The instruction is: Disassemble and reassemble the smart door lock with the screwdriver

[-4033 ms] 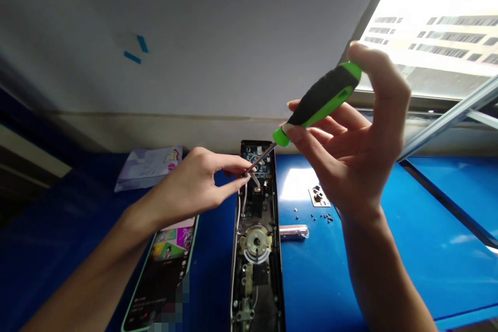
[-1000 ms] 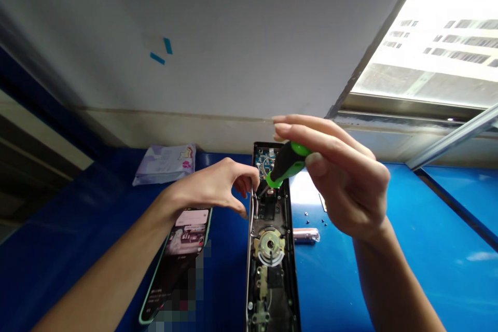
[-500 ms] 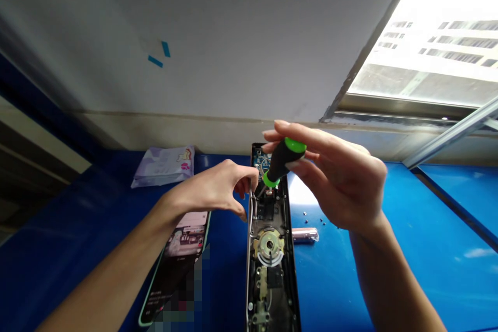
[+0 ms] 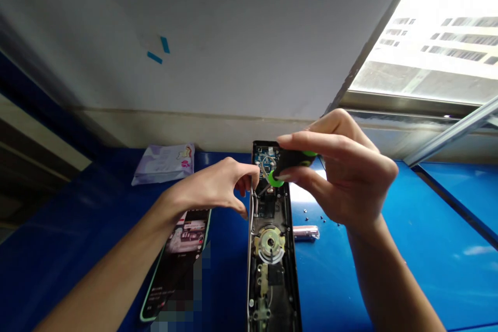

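A long, narrow black housing (image 4: 268, 280), which looks like an opened electronic door lock, lies lengthwise in front of me. Inside it are a blue circuit board (image 4: 265, 154) at the far end and a round brass-coloured disc (image 4: 271, 243) near the middle. My left hand (image 4: 227, 187) is closed on the housing's left edge, fingers curled at the rim, thumb lower down. In my right hand (image 4: 342, 176) is a screwdriver (image 4: 290, 165) with a black and green handle, pinched between thumb and fingers. Its handle tilts up to the right, and its shaft points down left into the housing below the board.
Several small screws (image 4: 305, 211) lie on the blue tabletop (image 4: 330, 280) right of the housing. Beside it is a pinkish wrapped item (image 4: 306, 232). A phone (image 4: 179, 259) lies under my left forearm, and a lilac packet (image 4: 164, 164) sits near the wall.
The screwdriver handle has tipped further to the right, and my right hand has shifted slightly right with its fingers more bent. My left hand stays at the housing edge.
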`<action>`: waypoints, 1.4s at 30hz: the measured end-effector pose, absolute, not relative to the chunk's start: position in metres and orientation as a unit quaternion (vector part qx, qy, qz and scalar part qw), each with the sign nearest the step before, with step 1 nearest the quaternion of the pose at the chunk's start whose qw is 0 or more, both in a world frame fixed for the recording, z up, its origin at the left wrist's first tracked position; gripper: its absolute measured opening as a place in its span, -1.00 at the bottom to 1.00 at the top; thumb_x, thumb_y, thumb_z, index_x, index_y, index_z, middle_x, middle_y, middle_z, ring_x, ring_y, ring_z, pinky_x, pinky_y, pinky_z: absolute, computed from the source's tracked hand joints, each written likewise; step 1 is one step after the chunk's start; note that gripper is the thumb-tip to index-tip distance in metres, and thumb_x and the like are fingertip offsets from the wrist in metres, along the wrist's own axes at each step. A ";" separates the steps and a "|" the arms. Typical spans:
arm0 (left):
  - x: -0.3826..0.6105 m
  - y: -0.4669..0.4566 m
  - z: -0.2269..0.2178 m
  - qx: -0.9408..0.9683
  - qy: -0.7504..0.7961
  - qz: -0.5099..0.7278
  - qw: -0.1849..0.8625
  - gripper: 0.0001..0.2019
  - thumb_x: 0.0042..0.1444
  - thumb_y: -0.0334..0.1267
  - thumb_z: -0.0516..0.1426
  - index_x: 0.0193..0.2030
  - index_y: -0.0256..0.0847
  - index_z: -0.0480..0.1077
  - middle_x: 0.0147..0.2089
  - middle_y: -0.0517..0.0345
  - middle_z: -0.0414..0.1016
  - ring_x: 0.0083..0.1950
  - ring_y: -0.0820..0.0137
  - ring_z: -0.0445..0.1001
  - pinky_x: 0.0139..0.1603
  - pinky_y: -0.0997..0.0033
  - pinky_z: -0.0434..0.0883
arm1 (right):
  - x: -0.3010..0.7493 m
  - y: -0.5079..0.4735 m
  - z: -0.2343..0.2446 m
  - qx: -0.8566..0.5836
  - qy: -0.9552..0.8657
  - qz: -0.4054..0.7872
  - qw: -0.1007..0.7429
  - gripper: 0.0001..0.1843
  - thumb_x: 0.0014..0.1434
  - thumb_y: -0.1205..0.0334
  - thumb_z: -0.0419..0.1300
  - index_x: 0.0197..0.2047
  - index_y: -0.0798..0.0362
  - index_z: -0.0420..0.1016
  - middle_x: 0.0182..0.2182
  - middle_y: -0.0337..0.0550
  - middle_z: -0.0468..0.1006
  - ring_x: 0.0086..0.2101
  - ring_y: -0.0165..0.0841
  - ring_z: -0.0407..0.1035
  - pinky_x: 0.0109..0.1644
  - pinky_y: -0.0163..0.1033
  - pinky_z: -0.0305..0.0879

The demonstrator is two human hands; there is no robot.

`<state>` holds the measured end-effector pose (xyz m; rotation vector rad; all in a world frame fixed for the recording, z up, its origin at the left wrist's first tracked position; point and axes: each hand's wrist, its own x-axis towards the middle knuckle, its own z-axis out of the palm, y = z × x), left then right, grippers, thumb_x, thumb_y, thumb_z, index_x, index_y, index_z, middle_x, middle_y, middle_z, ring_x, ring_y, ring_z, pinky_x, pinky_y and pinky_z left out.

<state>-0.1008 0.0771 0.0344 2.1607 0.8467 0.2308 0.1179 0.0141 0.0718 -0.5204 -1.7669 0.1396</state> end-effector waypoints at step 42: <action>-0.102 0.077 0.033 0.865 0.341 0.079 0.360 -0.76 -0.12 -0.28 0.35 -0.29 -0.16 0.44 -0.32 0.25 0.52 -0.29 0.34 0.48 -0.31 0.40 0.30 | 0.120 0.011 0.075 -0.224 -0.805 0.165 0.524 -0.48 0.49 0.34 0.07 0.43 -0.19 0.39 0.28 -0.05 0.50 0.12 -0.18 0.51 0.17 0.05 0.55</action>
